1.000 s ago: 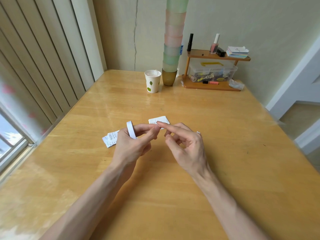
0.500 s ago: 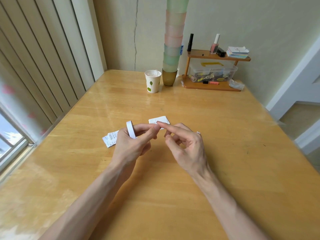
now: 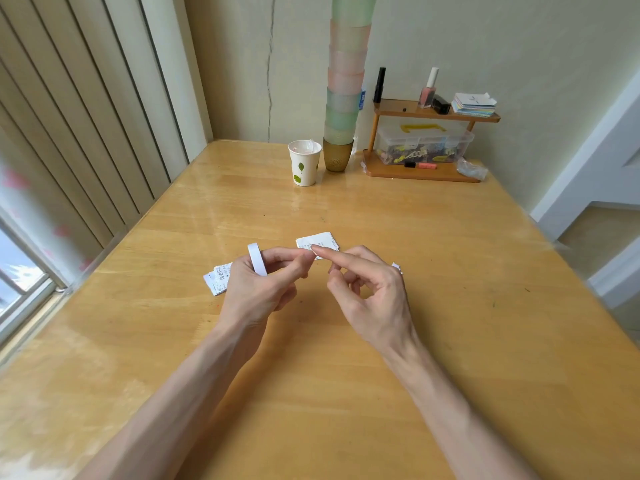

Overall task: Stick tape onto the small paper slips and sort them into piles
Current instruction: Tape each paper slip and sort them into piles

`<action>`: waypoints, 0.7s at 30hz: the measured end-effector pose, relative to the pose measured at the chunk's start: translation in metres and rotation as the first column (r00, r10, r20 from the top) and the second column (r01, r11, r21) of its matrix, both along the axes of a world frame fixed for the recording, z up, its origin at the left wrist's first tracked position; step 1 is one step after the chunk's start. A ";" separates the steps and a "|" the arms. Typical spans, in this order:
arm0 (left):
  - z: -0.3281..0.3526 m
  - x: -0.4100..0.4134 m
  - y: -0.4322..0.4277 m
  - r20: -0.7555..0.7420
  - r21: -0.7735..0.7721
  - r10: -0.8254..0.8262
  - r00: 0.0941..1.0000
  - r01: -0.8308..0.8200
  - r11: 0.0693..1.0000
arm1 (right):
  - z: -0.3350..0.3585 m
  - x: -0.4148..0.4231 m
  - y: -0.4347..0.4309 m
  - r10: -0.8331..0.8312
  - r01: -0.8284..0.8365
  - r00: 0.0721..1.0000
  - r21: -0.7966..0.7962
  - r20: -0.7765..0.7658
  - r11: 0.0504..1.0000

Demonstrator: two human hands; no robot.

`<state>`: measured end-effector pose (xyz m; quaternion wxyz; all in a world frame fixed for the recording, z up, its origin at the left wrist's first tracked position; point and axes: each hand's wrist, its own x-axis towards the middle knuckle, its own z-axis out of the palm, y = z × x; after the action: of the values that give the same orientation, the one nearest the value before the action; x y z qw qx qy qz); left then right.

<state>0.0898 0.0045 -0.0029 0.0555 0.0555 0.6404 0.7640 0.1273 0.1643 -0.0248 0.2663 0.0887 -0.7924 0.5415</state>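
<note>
Gripping one tape roll [image 3: 257,259], the left hand [image 3: 256,292]; right hand [image 3: 372,296] forefinger outstretched; one slip pile [image 3: 217,280], one lone slip [image 3: 322,239].

Glossy wooden table [image 3: 450,271], cracked pale wall [image 3: 270,64], vertical blinds [image 3: 86,116], daylit window [image 3: 17,271] at left

Bare table [image 3: 433,258]; paper cup [image 3: 304,163] stands far back.

slip pile [image 3: 216,278] partly behind left hand [image 3: 258,289], tape roll [image 3: 257,258] half hidden by its fingers, paper scrap [image 3: 396,266] mostly behind right hand [image 3: 374,292], print unreadable, cup stack [image 3: 346,81] cropped at top
</note>
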 end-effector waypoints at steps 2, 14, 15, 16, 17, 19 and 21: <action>0.001 0.000 -0.001 -0.001 0.015 -0.003 1.000 0.003 1.000 | 0.001 0.000 0.000 0.001 -0.001 1.000 -0.030 0.008 1.000; 0.000 0.002 -0.001 -0.019 -0.002 0.002 1.000 -0.002 1.000 | 0.001 0.001 -0.002 -0.003 0.004 1.000 -0.028 0.025 1.000; 0.000 0.001 -0.001 -0.024 0.000 0.004 1.000 -0.004 1.000 | 0.000 0.001 -0.002 -0.001 0.002 1.000 -0.031 0.030 1.000; 0.000 0.001 -0.001 -0.028 -0.002 0.005 1.000 -0.005 1.000 | 0.000 0.001 -0.002 0.002 -0.001 0.999 -0.036 0.037 0.999; 0.001 0.002 0.000 -0.033 -0.007 0.008 0.999 -0.008 1.000 | 0.000 0.001 -0.003 0.004 -0.002 0.999 -0.042 0.043 0.999; 0.001 0.003 0.001 -0.044 -0.028 0.024 0.999 -0.025 0.999 | 0.000 0.001 -0.003 0.004 -0.001 0.999 -0.052 0.047 0.999; 0.001 0.003 0.001 -0.061 -0.048 0.048 0.997 -0.051 0.998 | 0.001 0.001 -0.004 0.003 0.000 0.999 -0.054 0.049 0.999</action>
<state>0.0929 0.0055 -0.0014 0.0189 0.0609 0.6617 0.7471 0.1286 0.1607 -0.0242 0.2487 0.0690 -0.7838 0.5648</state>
